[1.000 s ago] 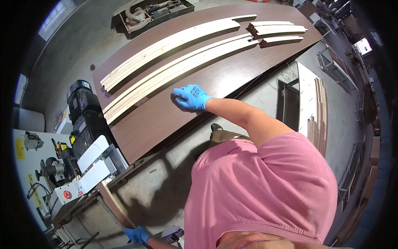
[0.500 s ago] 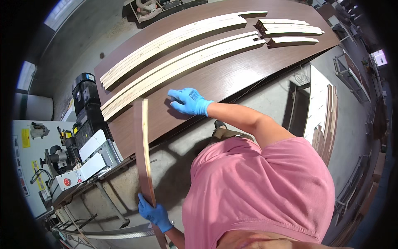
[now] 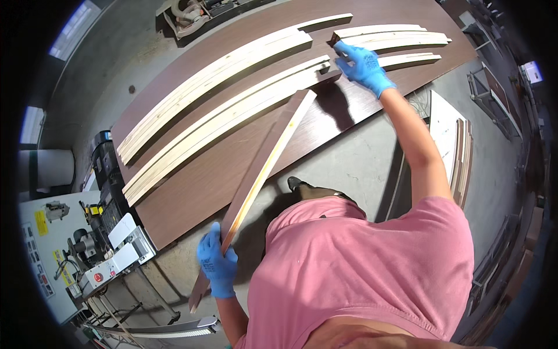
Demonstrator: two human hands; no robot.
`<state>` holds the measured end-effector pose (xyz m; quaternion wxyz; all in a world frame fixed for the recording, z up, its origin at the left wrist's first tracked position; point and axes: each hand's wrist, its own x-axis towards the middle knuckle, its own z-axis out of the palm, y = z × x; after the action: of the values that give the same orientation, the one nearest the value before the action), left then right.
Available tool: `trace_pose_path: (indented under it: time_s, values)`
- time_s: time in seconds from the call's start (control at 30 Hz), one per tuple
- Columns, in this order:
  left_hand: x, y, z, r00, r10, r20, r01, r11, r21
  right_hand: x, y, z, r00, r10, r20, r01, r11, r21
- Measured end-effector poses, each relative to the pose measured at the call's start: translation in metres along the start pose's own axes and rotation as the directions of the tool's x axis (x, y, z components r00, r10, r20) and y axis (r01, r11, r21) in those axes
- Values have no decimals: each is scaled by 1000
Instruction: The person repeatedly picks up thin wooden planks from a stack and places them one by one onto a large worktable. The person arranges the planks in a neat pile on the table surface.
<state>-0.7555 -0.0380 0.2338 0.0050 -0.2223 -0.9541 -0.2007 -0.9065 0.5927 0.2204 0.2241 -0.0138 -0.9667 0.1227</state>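
Observation:
My left hand (image 3: 217,264), in a blue glove, grips the near end of a long brown-faced strip with a pale edge (image 3: 264,166). The strip slants up and to the right, its far end over the dark brown panel (image 3: 197,186). My right hand (image 3: 363,67), also blue-gloved, reaches far out with fingers spread and rests on the end of a short pale wooden slat (image 3: 395,42) at the panel's far right. Long curved pale slats (image 3: 215,78) lie in two rows across the panel.
A grey machine with a red button (image 3: 110,256) stands at the lower left beside a black motor (image 3: 107,174). Boards lean on edge at the right (image 3: 459,157). A tray with tools (image 3: 192,14) sits beyond the panel. The floor is concrete.
My right hand has slid from the panel's middle to the short slats at far right. My left hand has swung the brown strip up and rightward, over the panel.

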Motion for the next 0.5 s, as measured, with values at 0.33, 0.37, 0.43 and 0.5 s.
trace_pose_path:
  time_s: [0.33, 0.37, 0.43, 0.5]
  values:
    - [93, 82, 39, 942, 319, 105, -314, 947, -67, 59, 185, -50, 918, 317, 239, -143, 825, -547]
    - [106, 96, 43, 941, 295, 166, -283, 955, -92, 67, 200, -50, 927, 280, 250, -93, 817, -570]
    - [123, 121, 53, 933, 298, 200, -289, 954, -76, 81, 228, -41, 930, 235, 282, -36, 823, -567]
    - [141, 148, 62, 933, 273, 234, -267, 962, -58, 93, 254, -32, 920, 209, 332, 0, 847, -531]
